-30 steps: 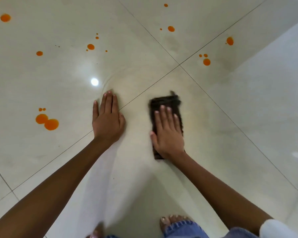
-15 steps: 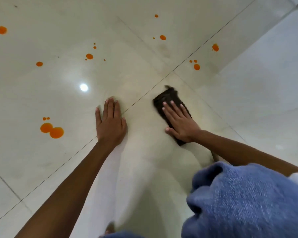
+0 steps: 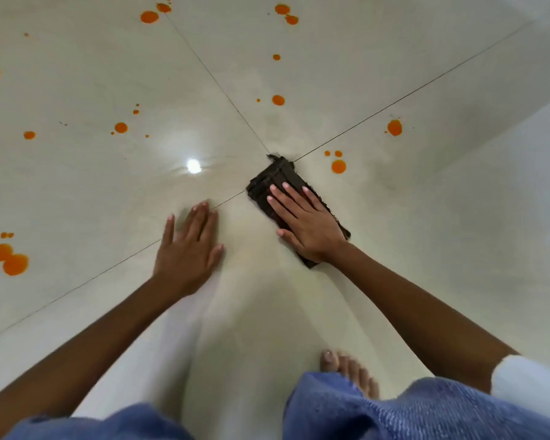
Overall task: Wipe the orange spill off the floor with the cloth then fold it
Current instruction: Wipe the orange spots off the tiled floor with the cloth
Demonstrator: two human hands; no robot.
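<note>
Pressing flat on a dark brown, folded, fringed rectangle of cloth with the right hand — fingers straight and spread, curled round nothing, palm over the near half. Resting that cloth on the glossy cream tiled floor, right at the crossing of the thin grout lines. Bracing with the left hand flat on the tile just beside, apart from the cloth, fingers likewise straight and holding nothing. Mid-wipe, by the look of it, with most of the work ahead: round orange drops of spilled liquid near the cloth's far right corner, a larger joined pair well off to the left, many more scattered farther out. For a clean pass, keep the weight on the whole palm, push in one direction toward the nearest drops rather than scrubbing back and forth, and turn to a fresh face once soaked — otherwise a risk of smearing orange along the grout. Possibly a faint film around the crossing, though hard to tell from the glare. Shift the bracing hand before reaching left; leave the folding for last.
</note>
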